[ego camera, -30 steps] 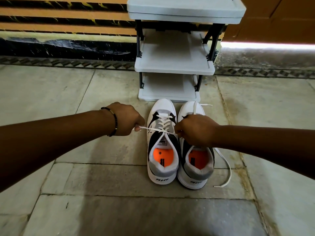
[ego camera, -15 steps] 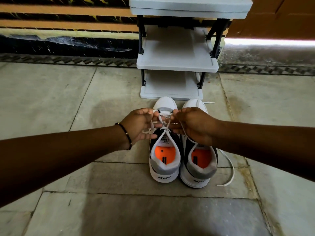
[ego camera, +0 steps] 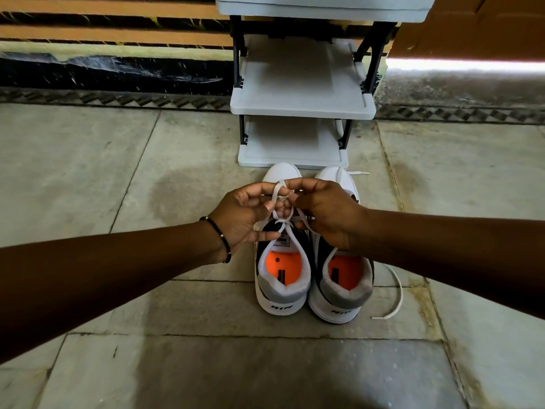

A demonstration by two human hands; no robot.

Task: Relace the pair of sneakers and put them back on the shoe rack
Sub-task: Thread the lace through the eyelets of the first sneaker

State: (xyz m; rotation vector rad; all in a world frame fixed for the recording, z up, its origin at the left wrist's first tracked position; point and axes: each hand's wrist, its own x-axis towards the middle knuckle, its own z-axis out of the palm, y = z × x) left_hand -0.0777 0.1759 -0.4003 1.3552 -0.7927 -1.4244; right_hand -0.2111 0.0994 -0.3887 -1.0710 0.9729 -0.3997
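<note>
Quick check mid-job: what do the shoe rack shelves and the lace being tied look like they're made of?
Shoe rack: shelves look like moulded plastic, matte pale grey, with raised rims and rounded corners; the uprights are black, material unclear. Lace: flat woven fabric, probably cotton or polyester, white and limp, bending easily into a loop between both hands.

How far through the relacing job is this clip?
About midway. Done: the left sneaker looks laced up to its top eyelets. In hand: the left hand and right hand are forming a loop in its lace. Left: the right sneaker has a loose lace trailing on the floor, and the shoe rack holds no shoes yet.
</note>
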